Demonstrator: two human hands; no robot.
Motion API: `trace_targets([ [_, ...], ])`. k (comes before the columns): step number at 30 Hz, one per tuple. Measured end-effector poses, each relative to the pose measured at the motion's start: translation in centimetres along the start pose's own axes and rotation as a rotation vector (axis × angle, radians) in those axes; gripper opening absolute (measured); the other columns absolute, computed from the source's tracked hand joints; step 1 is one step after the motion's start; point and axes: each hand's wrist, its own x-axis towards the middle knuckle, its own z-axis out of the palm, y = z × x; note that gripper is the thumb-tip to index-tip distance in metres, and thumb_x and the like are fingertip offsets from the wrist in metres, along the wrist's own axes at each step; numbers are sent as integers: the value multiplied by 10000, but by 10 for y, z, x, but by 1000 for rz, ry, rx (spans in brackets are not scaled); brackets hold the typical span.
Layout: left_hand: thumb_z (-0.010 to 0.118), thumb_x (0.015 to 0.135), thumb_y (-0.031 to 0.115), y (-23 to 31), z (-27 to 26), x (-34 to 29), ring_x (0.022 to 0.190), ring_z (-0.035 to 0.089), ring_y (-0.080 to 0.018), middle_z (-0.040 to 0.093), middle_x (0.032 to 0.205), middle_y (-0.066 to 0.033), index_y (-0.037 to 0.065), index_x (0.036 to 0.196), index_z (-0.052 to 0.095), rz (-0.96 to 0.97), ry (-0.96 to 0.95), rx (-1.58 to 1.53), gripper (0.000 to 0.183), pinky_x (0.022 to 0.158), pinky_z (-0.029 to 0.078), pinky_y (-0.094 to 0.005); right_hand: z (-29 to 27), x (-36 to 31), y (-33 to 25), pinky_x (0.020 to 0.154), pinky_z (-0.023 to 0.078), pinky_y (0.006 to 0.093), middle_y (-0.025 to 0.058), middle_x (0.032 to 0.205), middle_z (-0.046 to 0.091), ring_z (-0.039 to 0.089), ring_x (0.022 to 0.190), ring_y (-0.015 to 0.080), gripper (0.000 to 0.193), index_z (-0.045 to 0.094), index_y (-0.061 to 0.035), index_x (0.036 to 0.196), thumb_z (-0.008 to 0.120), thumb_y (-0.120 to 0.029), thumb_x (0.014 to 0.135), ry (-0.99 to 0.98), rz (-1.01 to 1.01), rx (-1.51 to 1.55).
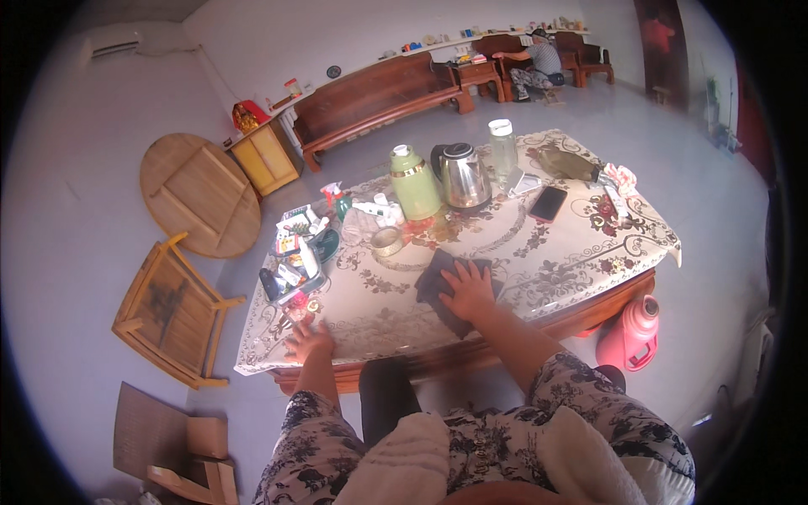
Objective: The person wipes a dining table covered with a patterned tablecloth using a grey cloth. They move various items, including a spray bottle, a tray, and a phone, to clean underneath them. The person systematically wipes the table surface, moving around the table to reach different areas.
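Observation:
A dark grey cloth (433, 282) lies bunched near the front edge of the table, on a floral tablecloth (370, 328). My right hand (469, 292) rests on it, palm down with fingers spread. To the left, my left hand (309, 341) lies on the tablecloth by the front left corner, its fingers apart and holding nothing. Just beyond its fingertips are small red items (296, 305). Past them sits a tray (313, 282) crowded with bottles and small packages. A roll of tape (386, 242) lies beyond the cloth, to its left.
Farther back stand a green thermos (414, 189), a steel kettle (465, 178), a clear bottle (502, 151) and a spray bottle (337, 200). A phone (548, 204) lies on the right. A pink thermos (629, 335) is on the floor. A person (539, 66) crouches by wooden benches.

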Motion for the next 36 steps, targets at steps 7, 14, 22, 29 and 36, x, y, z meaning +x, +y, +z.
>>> trace_targets([
  [7, 297, 979, 636, -4, 2, 1, 1522, 103, -346, 142, 1667, 1, 260, 1596, 192, -4, 10, 7, 730, 1162, 128, -656, -17, -20, 46, 1199, 118, 584, 63, 1636, 247, 197, 1497, 346, 699, 334, -299, 1548, 439, -633, 942, 9, 104, -71],
  [14, 286, 957, 691, -28, 18, 18, 1513, 158, -361, 164, 1667, -15, 253, 1596, 196, 155, 49, 50, 779, 1141, 151, -658, -47, -52, 149, 1196, 140, 565, 29, 1634, 261, 225, 1490, 314, 681, 342, -330, 1538, 416, -649, 941, 64, 432, -186],
  [22, 448, 978, 517, -72, 61, 38, 1392, 382, -415, 421, 1515, -200, 27, 1455, 450, 731, 411, -130, 684, 1135, 287, -541, -58, -63, 190, 1177, 144, 624, 9, 1652, 216, 180, 1508, 348, 673, 309, -348, 1548, 415, -634, 949, 69, 652, -220],
  [29, 573, 940, 352, -95, 59, 37, 1266, 521, -429, 563, 1358, -255, -15, 1308, 582, 1038, 601, -290, 520, 1059, 397, -521, -47, -46, 128, 1166, 135, 660, -9, 1670, 144, 130, 1524, 348, 672, 244, -361, 1570, 380, -633, 971, -112, 528, -246],
  [36, 612, 903, 468, -100, 55, 23, 1365, 433, -396, 514, 1435, -211, 9, 1363, 543, 998, 511, -335, 653, 1120, 273, -596, 17, 14, -57, 1152, 138, 673, 28, 1660, 182, 152, 1515, 373, 656, 255, -359, 1566, 373, -630, 980, -143, -17, -213],
])
